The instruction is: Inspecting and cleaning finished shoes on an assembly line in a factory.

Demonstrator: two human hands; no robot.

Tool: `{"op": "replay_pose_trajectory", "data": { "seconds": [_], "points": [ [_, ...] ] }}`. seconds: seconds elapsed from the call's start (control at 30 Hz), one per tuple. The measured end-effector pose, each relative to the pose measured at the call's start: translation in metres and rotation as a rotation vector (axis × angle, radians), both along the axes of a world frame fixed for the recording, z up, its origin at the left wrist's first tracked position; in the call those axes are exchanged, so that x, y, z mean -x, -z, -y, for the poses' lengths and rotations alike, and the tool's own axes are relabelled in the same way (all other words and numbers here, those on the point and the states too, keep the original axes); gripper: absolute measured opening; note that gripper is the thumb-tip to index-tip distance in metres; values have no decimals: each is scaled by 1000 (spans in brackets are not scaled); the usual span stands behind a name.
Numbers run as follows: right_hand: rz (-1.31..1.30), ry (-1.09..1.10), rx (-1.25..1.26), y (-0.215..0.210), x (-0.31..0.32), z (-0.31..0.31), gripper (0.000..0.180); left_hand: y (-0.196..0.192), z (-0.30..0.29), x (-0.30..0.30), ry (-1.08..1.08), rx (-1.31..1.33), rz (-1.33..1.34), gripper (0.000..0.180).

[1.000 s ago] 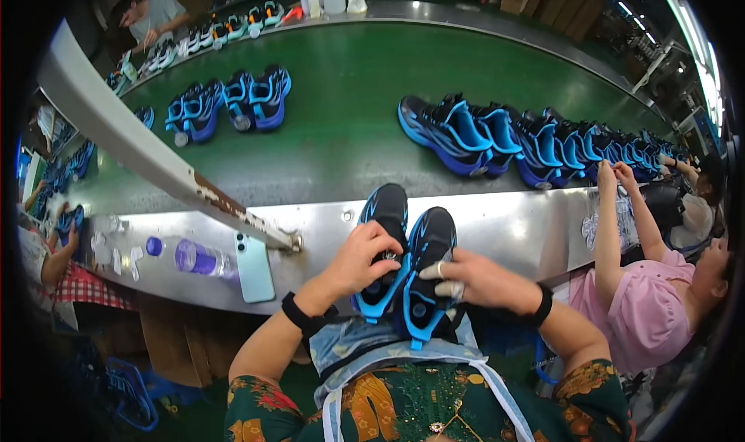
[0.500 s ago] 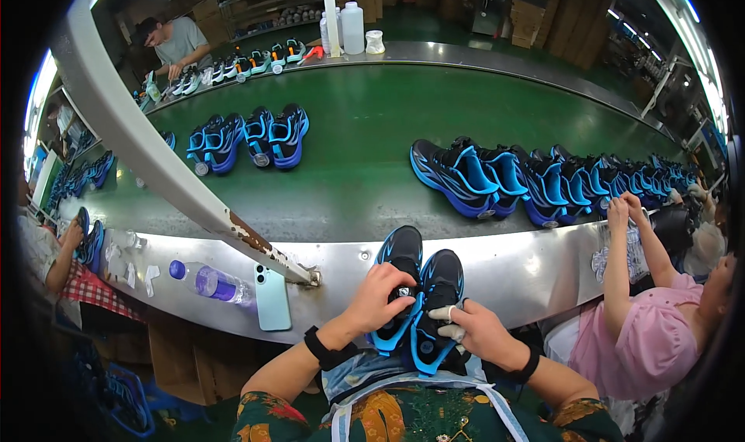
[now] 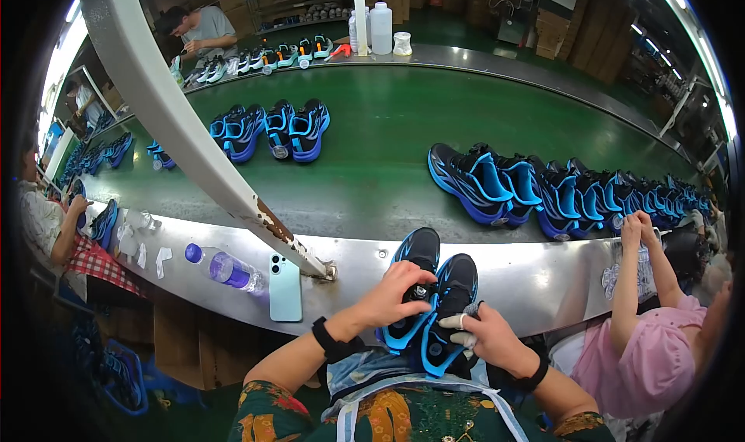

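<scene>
At the edge of the shiny metal tabletop (image 3: pixel 535 279), round-toed, black-and-blue shoes (image 3: pixel 458 277) stay, as before, under the arched left hand (image 3: pixel 392 294) and the bent right hand (image 3: pixel 494 336) with pale finger covers (image 3: pixel 452 322); whether they pinch, one cannot tell.

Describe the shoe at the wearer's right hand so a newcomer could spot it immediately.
Find the green surface, then the metal ledge along its near side. Two black-and-blue shoes at its edge point toward that surface. The right shoe, unlike the left shoe, has the right hand, with pale-covered fingertips, against it.
</scene>
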State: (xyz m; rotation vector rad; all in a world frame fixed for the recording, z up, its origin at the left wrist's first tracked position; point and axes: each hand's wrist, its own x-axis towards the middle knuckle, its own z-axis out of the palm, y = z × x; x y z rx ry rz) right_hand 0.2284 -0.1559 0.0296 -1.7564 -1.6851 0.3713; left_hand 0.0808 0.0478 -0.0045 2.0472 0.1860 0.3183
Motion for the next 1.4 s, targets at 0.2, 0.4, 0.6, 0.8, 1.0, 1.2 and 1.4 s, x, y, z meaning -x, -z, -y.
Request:
{"op": "replay_pose_trajectory", "data": {
  "seconds": [0.2,0.4,0.6,0.8,1.0,1.2,1.4],
  "points": [
    [46,51,31,-7,-1,0,34,8,-3,-5,35,37,184,35],
    [198,181,34,-3,8,10,37,8,-8,-6,130,-45,-38,48],
    [73,160,-16,-4,13,16,31,7,7,-5,10,-131,23,41],
    [-62,88,155,-18,5,19,40,-6,-5,-3,81,57,91,37],
    [218,309,-18,-11,8,3,32,-8,-19,-1,105,186,-17,40],
    [229,290,43,0,12,7,32,-14,-4,-2,-10,-22,-114,48],
    [-111,196,114,-11,10,11,26,-10,-3,1,-25,74,19,37]
  ]
}}
